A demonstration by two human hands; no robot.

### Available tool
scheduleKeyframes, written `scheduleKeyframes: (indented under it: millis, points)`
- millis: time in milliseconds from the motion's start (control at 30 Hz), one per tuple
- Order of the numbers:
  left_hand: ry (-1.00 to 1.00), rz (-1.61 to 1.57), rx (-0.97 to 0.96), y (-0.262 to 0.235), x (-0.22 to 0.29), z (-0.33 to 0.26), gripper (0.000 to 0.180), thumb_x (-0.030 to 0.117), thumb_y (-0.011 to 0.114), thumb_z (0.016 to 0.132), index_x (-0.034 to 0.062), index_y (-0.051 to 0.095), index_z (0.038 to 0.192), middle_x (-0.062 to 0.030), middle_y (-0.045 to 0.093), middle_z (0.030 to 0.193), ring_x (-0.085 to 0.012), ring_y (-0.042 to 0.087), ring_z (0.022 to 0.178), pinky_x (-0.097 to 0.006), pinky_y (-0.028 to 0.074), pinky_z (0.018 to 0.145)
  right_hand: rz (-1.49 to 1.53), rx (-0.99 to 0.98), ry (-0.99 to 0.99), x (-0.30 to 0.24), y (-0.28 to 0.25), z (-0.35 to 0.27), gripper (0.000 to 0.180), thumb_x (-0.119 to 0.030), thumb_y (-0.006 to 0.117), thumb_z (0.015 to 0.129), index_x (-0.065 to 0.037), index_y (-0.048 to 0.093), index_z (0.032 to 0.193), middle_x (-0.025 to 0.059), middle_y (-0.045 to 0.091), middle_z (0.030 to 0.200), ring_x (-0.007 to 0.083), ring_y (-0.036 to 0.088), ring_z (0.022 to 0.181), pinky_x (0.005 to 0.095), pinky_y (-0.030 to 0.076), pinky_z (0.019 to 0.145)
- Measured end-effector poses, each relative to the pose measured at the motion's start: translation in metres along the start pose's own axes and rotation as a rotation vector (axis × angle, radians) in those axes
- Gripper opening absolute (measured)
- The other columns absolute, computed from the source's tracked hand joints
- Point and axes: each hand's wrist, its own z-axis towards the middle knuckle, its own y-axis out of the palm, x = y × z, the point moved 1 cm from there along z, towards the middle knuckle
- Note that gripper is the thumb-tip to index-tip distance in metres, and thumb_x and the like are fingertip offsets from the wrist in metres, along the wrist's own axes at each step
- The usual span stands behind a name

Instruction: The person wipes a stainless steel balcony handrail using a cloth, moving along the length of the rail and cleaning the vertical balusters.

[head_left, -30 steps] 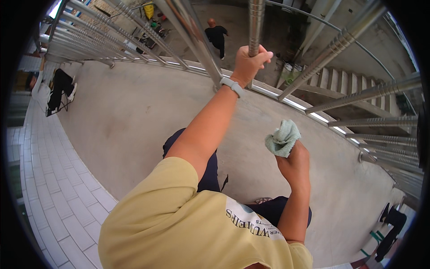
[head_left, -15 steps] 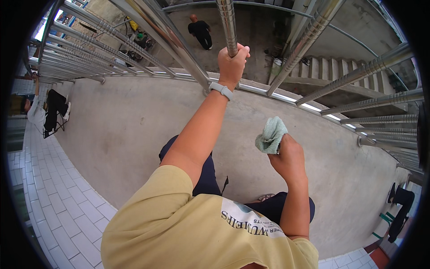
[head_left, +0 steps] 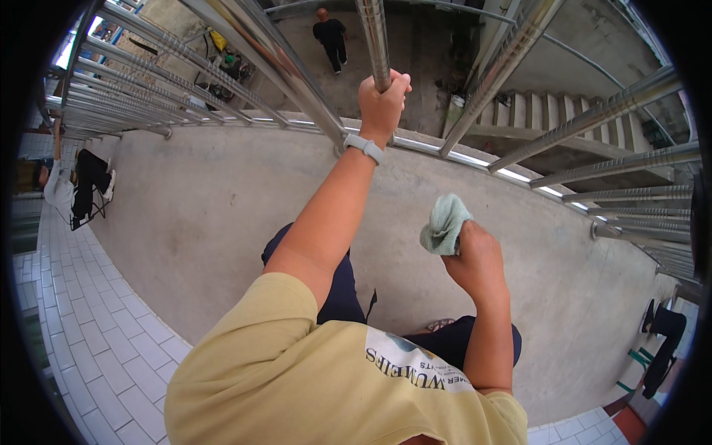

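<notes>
Stretched out ahead of me, my left hand [head_left: 382,104] is wrapped round a shiny metal railing bar [head_left: 374,44] with a ribbed pattern. A pale grey band circles that wrist. My right hand [head_left: 476,256] is lower and to the right, over the concrete floor, closed on a folded light green cloth [head_left: 445,224]. The cloth bulges out past the thumb and touches no bar. Part of the right hand's fingers is hidden behind the cloth and the back of the hand.
Metal railing bars [head_left: 504,74] curve across the front. Beyond them a person in black [head_left: 330,38] is on the lower ground, near concrete stairs [head_left: 556,111]. Another person [head_left: 63,185] sits at far left; someone's dark-trousered legs [head_left: 666,341] show at far right. White tiles [head_left: 96,326] line the left.
The person below has moved a little farther off. My right hand and the cloth have shifted very slightly left; my left hand keeps its hold on the bar.
</notes>
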Motion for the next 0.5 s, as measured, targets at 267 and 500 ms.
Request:
scheduleKeyframes:
  millis: [267,500]
  points:
    - [0.013,0.015,0.01,-0.005,-0.003,0.004,0.018,0.009,0.058,0.082,0.0059,0.054,0.064,-0.0024,0.056,0.059,-0.0065,0.047,0.045,-0.022,0.038,0.044,-0.019,-0.072,0.012,-0.001,0.001,0.002,0.021,-0.008,0.067,0.066,0.001,0.052,0.077,0.0188,0.059,0.077,0.0385,0.057,0.074,0.0454,0.046,0.064]
    - [0.017,0.097,-0.005,0.006,-0.016,-0.01,0.019,0.017,0.058,0.083,0.0074,0.055,0.067,0.0006,0.05,0.051,-0.0072,0.049,0.043,-0.024,0.037,0.041,-0.036,-0.033,-0.034,0.007,0.005,-0.005,0.021,-0.01,0.069,0.066,0.001,0.054,0.077,0.0198,0.06,0.078,0.0392,0.059,0.075,0.0463,0.047,0.065]
